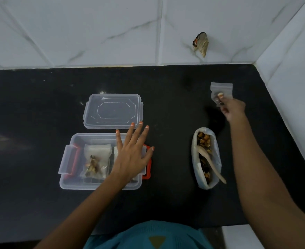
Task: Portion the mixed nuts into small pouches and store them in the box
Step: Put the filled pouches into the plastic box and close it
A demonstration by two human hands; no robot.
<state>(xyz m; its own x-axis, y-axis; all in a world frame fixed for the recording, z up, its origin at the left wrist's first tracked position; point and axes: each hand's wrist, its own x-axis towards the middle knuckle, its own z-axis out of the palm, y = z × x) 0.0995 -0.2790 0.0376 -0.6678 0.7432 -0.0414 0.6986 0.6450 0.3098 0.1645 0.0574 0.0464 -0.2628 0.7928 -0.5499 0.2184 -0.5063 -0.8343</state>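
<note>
Teal shirt meets the worktop's front edge. Left hand, fingers spread straight, lies over the open box near the middle, which holds a filled pouch; its lid sits just behind. Right hand pinches a clear pouch near the back right corner, beyond the nut bag and spoon.

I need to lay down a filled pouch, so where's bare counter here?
Bare counter lies between the box and the nut bag, and left of the box. Crowded: lid behind the box, right hand with pouch beyond the bag.
</note>
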